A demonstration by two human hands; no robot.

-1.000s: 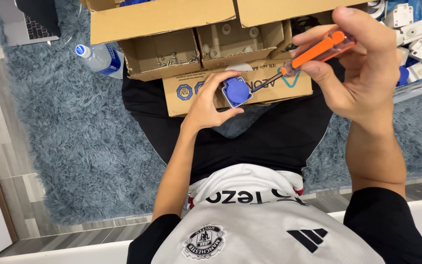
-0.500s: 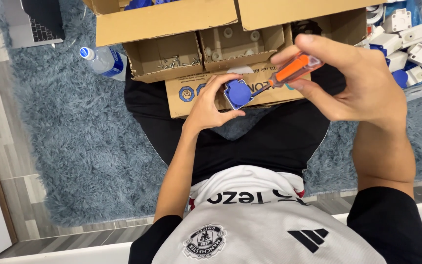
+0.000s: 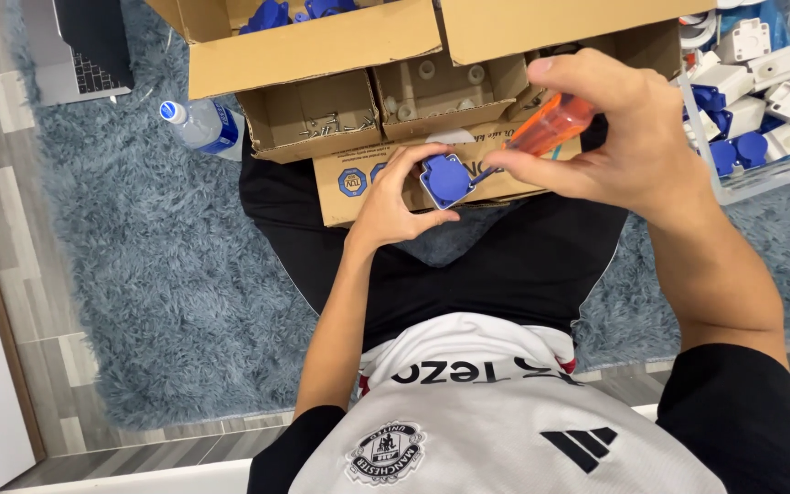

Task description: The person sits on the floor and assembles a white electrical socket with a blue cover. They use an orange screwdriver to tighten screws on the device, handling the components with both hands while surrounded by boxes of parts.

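My left hand [image 3: 397, 197] grips a small blue socket part [image 3: 444, 179] with a round face, held up over my lap. My right hand [image 3: 610, 137] holds an orange-handled screwdriver [image 3: 546, 126], and its tip meets the right edge of the blue part. Both hands are just in front of an open cardboard box [image 3: 322, 50].
Small cardboard compartments [image 3: 317, 114] hold screws and pale pieces. A clear bin [image 3: 752, 91] at the right contains several white and blue socket parts. A plastic water bottle [image 3: 201, 125] lies on the shaggy blue-grey rug [image 3: 157, 274]. A laptop [image 3: 84, 46] sits at the upper left.
My right hand has brought the screwdriver down and left, from above the box to the blue part. My left hand has stayed in place.
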